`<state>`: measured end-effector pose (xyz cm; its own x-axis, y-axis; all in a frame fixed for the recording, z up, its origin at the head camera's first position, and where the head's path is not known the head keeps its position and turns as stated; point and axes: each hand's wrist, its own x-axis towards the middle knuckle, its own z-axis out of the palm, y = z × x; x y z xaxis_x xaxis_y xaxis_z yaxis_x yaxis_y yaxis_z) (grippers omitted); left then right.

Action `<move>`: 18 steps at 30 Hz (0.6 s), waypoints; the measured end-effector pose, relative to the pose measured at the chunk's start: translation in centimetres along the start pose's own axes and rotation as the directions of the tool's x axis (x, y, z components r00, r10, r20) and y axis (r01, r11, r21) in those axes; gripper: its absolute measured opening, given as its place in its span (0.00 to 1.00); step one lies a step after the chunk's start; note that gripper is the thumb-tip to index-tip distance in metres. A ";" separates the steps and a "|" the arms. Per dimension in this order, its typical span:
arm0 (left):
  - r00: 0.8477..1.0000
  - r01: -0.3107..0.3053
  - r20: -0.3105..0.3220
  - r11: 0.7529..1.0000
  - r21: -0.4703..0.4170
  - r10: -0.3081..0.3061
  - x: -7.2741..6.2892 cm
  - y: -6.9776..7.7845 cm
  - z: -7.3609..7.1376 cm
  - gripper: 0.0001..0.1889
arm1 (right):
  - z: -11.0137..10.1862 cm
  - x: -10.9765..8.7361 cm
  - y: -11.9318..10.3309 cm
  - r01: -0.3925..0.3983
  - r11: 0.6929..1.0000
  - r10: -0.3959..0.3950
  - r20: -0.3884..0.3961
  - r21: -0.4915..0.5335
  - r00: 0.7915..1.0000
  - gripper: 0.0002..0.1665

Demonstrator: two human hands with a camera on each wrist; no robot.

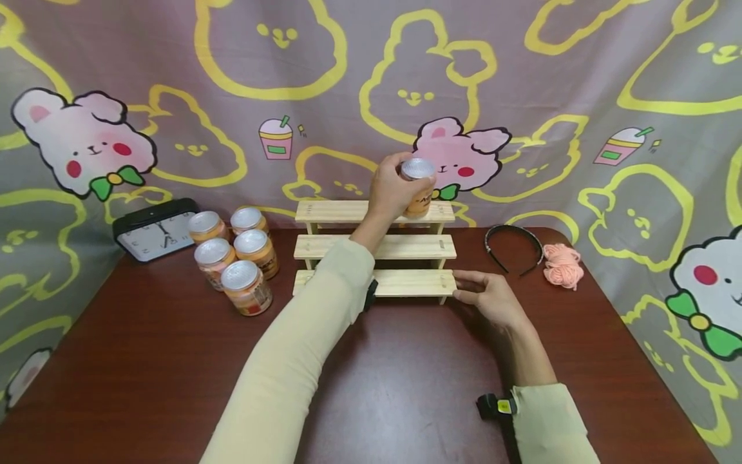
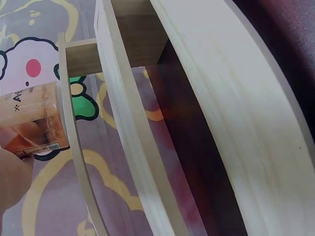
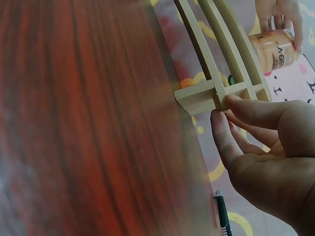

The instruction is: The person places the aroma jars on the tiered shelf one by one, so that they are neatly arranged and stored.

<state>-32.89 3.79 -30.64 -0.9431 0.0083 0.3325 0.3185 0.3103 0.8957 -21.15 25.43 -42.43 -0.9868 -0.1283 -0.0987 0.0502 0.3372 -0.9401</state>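
Observation:
My left hand [image 1: 394,187] grips an orange-labelled can [image 1: 418,205] with a silvery lid, fingers and thumb around its sides. The can is upright at the right end of the top step of a three-step wooden display rack [image 1: 417,283]. In the left wrist view, the can's base [image 2: 61,132] meets the edge of that step. At the rack's lower right corner, my right hand [image 1: 493,299] pinches the end of the bottom step. The right wrist view shows the thumb [image 3: 251,110] and fingertips right at that wooden corner.
Several matching cans [image 1: 240,277] cluster left of the rack, beside a black-framed clock [image 1: 156,235]. To the right lie a black headband [image 1: 542,253] and a skein of pink yarn [image 1: 562,265]. A patterned curtain [image 1: 348,129] hangs behind the brown table [image 1: 145,361].

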 end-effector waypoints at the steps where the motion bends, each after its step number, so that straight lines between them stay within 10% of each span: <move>1: 1.000 0.003 0.004 1.000 0.002 -0.003 0.0 0.0 0.0 0.32 | 0.0 0.0 0.0 -0.003 1.000 0.003 -0.001 0.000 1.000 0.29; 18: 0.999 0.017 0.048 1.000 0.022 -0.018 0.0 0.3 -0.4 0.34 | 0.0 -0.2 -0.3 -0.008 1.000 0.008 0.004 0.021 1.000 0.30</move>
<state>-32.78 3.53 -30.31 -0.9520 0.0480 0.3022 0.3006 0.3313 0.8943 -20.97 25.36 -42.11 -0.9858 -0.1290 -0.1074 0.0612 0.3190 -0.9458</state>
